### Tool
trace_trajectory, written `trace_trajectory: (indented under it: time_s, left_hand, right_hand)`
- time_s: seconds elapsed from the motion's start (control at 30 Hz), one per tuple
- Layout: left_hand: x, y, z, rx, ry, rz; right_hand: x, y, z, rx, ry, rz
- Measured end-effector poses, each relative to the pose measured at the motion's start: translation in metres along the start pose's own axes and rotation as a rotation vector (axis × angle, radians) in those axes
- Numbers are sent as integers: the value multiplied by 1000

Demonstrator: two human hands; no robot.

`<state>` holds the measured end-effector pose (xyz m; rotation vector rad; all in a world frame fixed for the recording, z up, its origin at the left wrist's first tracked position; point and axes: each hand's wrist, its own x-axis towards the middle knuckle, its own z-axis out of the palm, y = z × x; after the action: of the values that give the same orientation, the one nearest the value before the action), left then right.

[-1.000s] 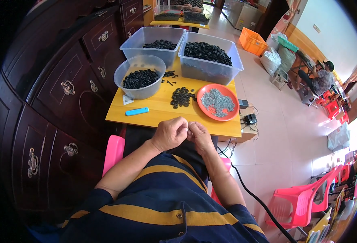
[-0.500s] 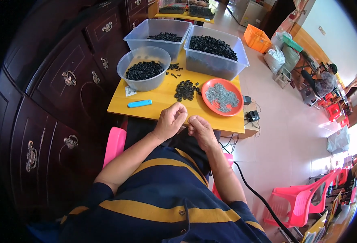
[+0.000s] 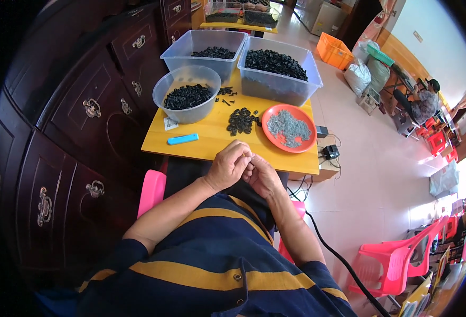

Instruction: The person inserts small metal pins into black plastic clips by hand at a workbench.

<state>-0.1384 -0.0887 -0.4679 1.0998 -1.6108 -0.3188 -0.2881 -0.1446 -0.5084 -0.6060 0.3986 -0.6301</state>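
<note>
Left hand (image 3: 229,165) and right hand (image 3: 263,175), curled and touching at frame centre below the yellow wooden table (image 3: 212,138); any held item was hidden.

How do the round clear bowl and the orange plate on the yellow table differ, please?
The round clear bowl is deep and see-through, heaped with black parts; the orange plate is shallow and opaque, spread with small grey parts. The bowl stands on the table's left, the plate on its right. Both are round and rest on the yellow table.

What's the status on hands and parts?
Left hand and right hand pressed together at the yellow table edge, fingers curled; anything held is hidden. Loose black parts pile and orange plate beyond. Nothing between.
</note>
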Motion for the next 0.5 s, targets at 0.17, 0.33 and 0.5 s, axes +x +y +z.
trace_trajectory:
  time_s: [0.17, 0.33, 0.5]
  left_hand:
    - [-1, 3, -1, 26, 8, 33]
    - [-3, -3, -1, 16, 12, 9]
    - [-6, -10, -4, 26, 47, -80]
  right_hand:
    - [-1, 1, -3, 23, 8, 16]
    - [-2, 1, 1, -7, 69, 54]
    - [-2, 2, 4, -90, 70, 61]
